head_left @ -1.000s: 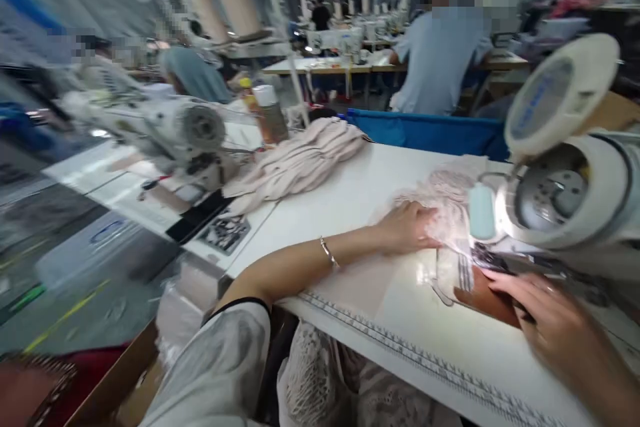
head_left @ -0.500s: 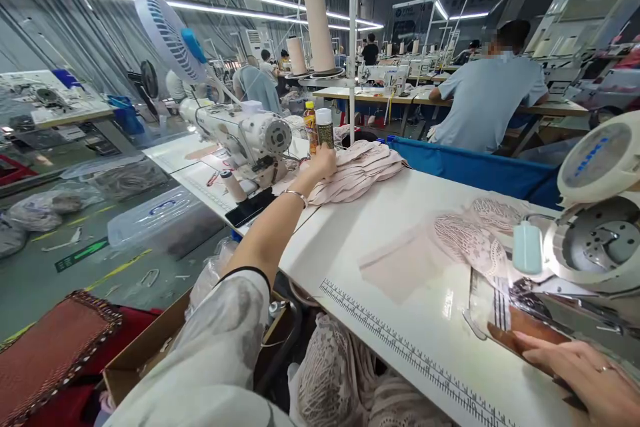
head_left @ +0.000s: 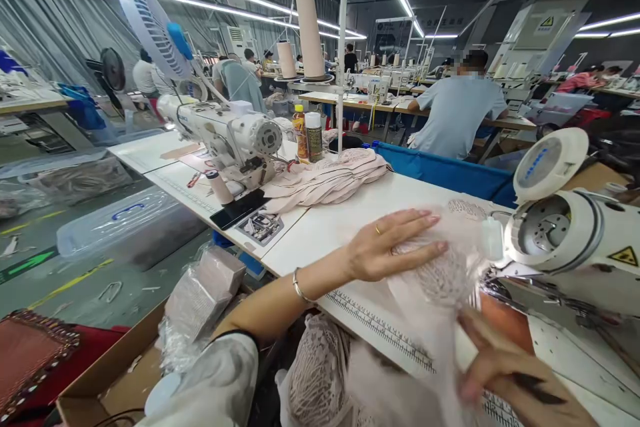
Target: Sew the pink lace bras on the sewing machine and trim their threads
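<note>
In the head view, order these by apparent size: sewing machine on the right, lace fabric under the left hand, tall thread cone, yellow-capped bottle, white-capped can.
1. Sewing machine on the right
2. Lace fabric, partly hidden by the left hand
3. Tall thread cone
4. Yellow-capped bottle and white-capped can: too alike to rank

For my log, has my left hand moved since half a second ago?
Yes: your left hand moved right, from the fabric stack toward the rightmost sewing machine.

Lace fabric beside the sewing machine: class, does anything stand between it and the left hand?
Nothing visible does: the left hand lies over the lace fabric, fingers extended. The blurred right hand is at its near side.
</note>
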Demonstrator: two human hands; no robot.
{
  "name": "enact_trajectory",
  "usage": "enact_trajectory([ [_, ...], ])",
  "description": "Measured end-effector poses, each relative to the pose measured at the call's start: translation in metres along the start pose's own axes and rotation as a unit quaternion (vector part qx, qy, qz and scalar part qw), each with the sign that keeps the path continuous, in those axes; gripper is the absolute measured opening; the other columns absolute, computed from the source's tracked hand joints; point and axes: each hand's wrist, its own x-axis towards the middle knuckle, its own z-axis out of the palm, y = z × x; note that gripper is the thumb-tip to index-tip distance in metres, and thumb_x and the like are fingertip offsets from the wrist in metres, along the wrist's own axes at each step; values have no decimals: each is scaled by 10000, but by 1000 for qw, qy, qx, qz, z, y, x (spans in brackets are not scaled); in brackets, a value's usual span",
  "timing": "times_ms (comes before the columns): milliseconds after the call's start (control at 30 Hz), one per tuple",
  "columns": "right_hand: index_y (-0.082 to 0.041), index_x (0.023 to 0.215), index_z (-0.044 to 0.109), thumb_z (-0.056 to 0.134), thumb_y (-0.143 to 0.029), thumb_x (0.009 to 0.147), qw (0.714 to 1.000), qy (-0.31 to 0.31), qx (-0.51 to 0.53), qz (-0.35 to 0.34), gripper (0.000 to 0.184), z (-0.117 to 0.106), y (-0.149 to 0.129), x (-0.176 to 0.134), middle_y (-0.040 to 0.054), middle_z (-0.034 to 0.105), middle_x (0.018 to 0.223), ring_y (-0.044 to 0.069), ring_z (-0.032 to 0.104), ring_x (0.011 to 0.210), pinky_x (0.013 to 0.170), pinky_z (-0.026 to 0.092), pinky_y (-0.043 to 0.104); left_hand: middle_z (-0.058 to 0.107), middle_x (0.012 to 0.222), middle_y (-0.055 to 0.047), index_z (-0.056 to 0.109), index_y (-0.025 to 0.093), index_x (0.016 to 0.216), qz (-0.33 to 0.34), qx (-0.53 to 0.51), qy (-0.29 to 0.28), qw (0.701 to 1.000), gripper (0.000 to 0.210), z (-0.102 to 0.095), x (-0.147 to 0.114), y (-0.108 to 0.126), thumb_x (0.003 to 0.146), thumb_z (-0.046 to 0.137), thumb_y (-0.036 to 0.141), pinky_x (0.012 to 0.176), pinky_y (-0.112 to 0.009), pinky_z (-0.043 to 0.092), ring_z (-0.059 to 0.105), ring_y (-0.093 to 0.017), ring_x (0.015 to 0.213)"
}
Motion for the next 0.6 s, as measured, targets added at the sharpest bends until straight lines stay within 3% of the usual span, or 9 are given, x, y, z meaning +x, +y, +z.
enact_trajectory([
  [100, -302, 863, 782, 462, -598, 971, 995, -87, -8, 39, 449, 20, -18, 4, 76, 768, 915, 278, 724, 943, 848, 589, 370, 590, 1427, -141, 535, 197, 1422, -187, 45, -171, 966, 400, 18, -25, 22, 1035, 438, 159, 1123, -441, 471, 514, -239, 1377],
  [167, -272, 851, 746, 446, -610, 968, 997, -34, -29, 56, 467, 26, -16, 3, 50, 736, 806, 238, 700, 791, 771, 573, 316, 621, 1355, -180, 612, 138, 1346, -324, 56, -295, 897, 354, 17, -36, 41, 1009, 521, 192, 1055, -512, 484, 555, -305, 1280],
  [267, -251, 783, 697, 494, -624, 930, 994, 70, -59, 67, 449, 35, -6, -1, 40, 716, 769, 224, 673, 735, 706, 551, 276, 693, 1079, -136, 766, 150, 917, -427, -74, -364, 824, 283, 4, -41, 79, 1005, 558, 321, 959, -478, 491, 586, -303, 1087],
  [333, -248, 748, 671, 497, -637, 918, 990, 116, -45, 68, 459, 45, -2, -3, 37, 701, 736, 224, 659, 711, 687, 545, 273, 666, 852, -79, 726, 157, 728, -458, -274, -356, 767, 433, -3, -40, 106, 996, 557, 452, 903, -401, 485, 587, -242, 915],
  [367, -248, 736, 659, 495, -646, 916, 987, 142, -33, 72, 467, 50, -1, -3, 34, 692, 722, 223, 651, 704, 682, 541, 273, 634, 777, -52, 704, 154, 707, -486, -382, -333, 712, 479, -4, -39, 119, 962, 581, 540, 862, -362, 485, 573, -213, 837],
  [467, -246, 756, 614, 555, -703, 856, 955, 272, -14, 114, 472, 65, 0, 1, 25, 676, 698, 217, 633, 674, 638, 528, 274, 572, 726, -9, 655, 141, 769, -621, -590, -175, 486, 623, 3, -35, 146, 749, 688, 763, 766, -301, 472, 530, -169, 732],
  [500, -242, 778, 609, 583, -731, 817, 944, 305, -9, 130, 491, 67, 1, 3, 32, 689, 711, 222, 640, 676, 624, 531, 278, 571, 751, -9, 640, 142, 794, -657, -605, -116, 435, 657, 7, -34, 151, 695, 712, 788, 766, -297, 466, 526, -168, 741],
  [533, -237, 801, 615, 598, -757, 784, 936, 321, -3, 143, 521, 68, 2, 5, 47, 708, 732, 233, 654, 690, 625, 540, 288, 565, 761, -9, 619, 146, 795, -678, -605, -80, 410, 678, 11, -33, 154, 668, 715, 805, 763, -294, 457, 517, -166, 743],
  [600, -219, 820, 651, 585, -793, 758, 939, 303, 11, 164, 582, 66, 7, 8, 93, 749, 790, 273, 690, 759, 684, 573, 324, 536, 738, -9, 561, 163, 741, -679, -592, -98, 424, 693, 16, -32, 154, 680, 656, 847, 735, -287, 437, 486, -160, 724],
])
